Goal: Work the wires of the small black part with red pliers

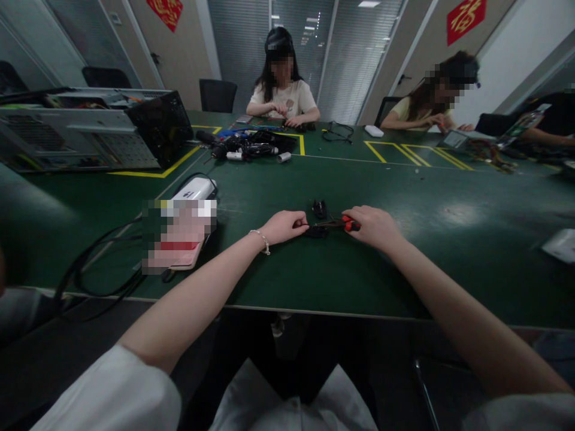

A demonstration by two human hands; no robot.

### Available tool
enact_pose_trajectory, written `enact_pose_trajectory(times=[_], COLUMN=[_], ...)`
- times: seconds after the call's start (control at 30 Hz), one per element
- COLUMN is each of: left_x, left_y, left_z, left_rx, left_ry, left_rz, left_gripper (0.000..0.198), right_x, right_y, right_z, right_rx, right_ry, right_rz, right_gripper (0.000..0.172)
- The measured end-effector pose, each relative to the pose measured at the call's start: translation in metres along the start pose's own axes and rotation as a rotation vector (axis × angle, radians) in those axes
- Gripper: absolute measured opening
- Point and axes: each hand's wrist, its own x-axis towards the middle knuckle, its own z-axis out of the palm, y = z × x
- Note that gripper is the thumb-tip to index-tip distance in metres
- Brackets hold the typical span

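Note:
My left hand (287,225), with a beaded bracelet at the wrist, pinches a small black piece (318,231) just above the table. My right hand (375,227) is closed around the red and black handles of a hand tool (351,223). The tool's thin dark jaws point left and meet the black piece near my left fingertips. Whether it is scissors or pliers I cannot tell. Another small black part (319,208) lies just beyond the jaws.
On the green table (269,275), a phone (186,257), a white device (195,189) and black cables (85,257) lie left. An opened computer case (103,131) stands far left. Across are a cable pile (251,143) and two people (285,99). A white object (559,244) sits right.

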Motion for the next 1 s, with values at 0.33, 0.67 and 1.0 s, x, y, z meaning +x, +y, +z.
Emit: enact_pose_trajectory(times=[0.33, 0.67, 1.0], left_x=[0.0016, 0.0022, 0.002], left_y=[-0.0036, -0.0039, -0.0015], left_z=[0.0026, 0.0041, 0.0032], left_rx=[0.014, 0.031, 0.039], left_ry=[0.017, 0.036, 0.023], left_rz=[0.018, 0.023, 0.016], left_gripper=[0.017, 0.016, 0.016], right_x=[0.0008, 0.0014, 0.0012], right_y=[0.0015, 0.0019, 0.0003], right_z=[0.0008, 0.0003, -0.0016], right_rx=[0.006, -0.043, -0.015], right_ry=[0.004, -0.011, -0.013], right_rz=[-0.021, -0.025, -0.01], right_gripper=[0.023, 0.022, 0.02])
